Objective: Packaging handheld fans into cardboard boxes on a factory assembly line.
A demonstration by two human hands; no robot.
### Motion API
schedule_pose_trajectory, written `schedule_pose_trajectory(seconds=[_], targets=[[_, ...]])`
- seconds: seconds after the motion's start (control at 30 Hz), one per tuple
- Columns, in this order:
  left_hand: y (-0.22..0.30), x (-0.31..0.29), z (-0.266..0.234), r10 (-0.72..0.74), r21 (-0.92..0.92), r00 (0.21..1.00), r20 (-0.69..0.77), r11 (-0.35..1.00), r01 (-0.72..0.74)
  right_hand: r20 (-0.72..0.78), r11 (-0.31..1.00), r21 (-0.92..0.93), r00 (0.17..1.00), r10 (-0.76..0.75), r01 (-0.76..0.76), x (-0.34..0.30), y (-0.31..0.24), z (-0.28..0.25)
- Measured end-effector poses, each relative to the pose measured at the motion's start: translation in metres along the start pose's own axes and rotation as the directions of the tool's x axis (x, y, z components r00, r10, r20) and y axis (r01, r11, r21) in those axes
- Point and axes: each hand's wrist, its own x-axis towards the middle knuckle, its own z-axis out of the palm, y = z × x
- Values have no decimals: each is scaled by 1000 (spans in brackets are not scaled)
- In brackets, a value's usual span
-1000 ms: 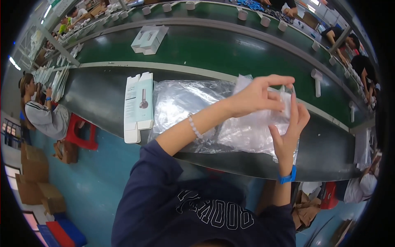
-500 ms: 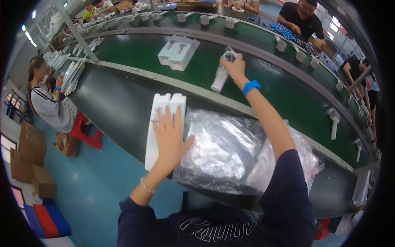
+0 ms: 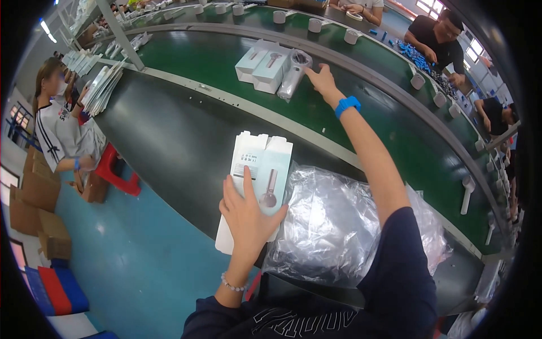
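My left hand (image 3: pixel 247 217) lies with fingers spread on a flat, unfolded white and pale-green carton (image 3: pixel 261 148) printed with a round-headed handheld device. Across the green conveyor belt (image 3: pixel 189 70) reaches my right hand (image 3: pixel 326 83), its fingers apart and holding nothing. Just left of its fingertips rests a pale handheld device with a ring-shaped head (image 3: pixel 292 78), wrapped in clear plastic. Beside that device stand two small printed boxes (image 3: pixel 270 72), close together on the belt. Crumpled clear plastic bags (image 3: pixel 333 226) cover the dark table right of the carton.
White round-headed parts (image 3: pixel 354 37) line the far conveyor. A metal rail (image 3: pixel 226 100) divides belt from dark table (image 3: pixel 164 121). One person sits left near a stack of flat cartons (image 3: pixel 103 90) and a red stool (image 3: pixel 119 175); another works beside blue parts (image 3: pixel 415 55) at far right.
My right hand has let go of the bagged device, which now lies against the boxes. Its fingers have opened. My left hand stays on the carton, and the view has shifted.
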Motion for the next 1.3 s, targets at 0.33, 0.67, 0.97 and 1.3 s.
schedule_pose_trajectory(seconds=[0.33, 0.67, 0.97, 1.3], targets=[[22, -1, -17, 93, 64, 979, -183, 995, -83, 536, 964, 142, 836, 115, -224, -191, -32, -178], [192, -25, -48, 710, -876, 695, -111, 260, -406, 307, 745, 644, 834, -458, 172, -351, -45, -323], [283, -42, -19, 811, -951, 562, 162, 280, -129, -389, 775, 577, 921, -17, 258, -392, -27, -379], [319, -74, 25, 726, -555, 479, -493, 162, -816, -533, 638, 635, 845, -46, 436, -395, -27, -365]])
